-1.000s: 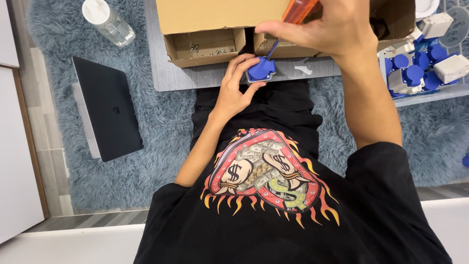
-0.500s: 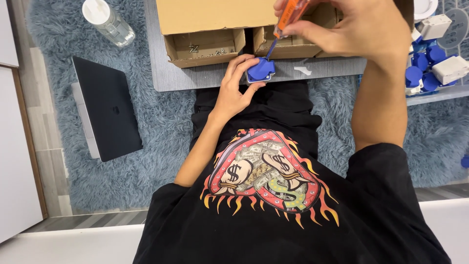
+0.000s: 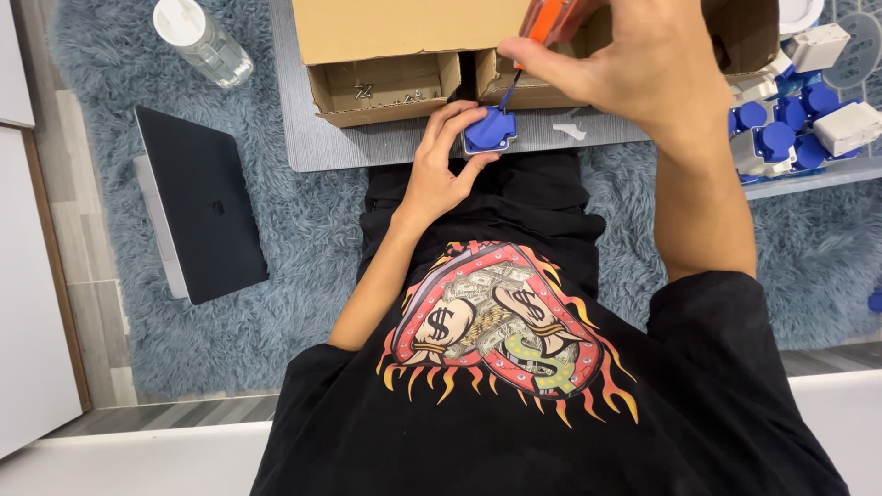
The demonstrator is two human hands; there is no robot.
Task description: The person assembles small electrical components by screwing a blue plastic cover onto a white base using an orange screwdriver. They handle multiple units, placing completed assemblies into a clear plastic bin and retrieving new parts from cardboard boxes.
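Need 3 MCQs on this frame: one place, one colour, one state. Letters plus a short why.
1. Where does the laptop lie?
A. on the rug
B. on the grey table
C. in the cardboard box

2. What colour is the screwdriver handle?
A. green
B. orange
C. white

3. What does the left hand do?
A. hangs free
B. steadies the blue socket part
C. lifts the bottle

A: it rests shut on the shaggy rug.
B: orange shows in the right hand.
B: fingers grip the part at the table edge.
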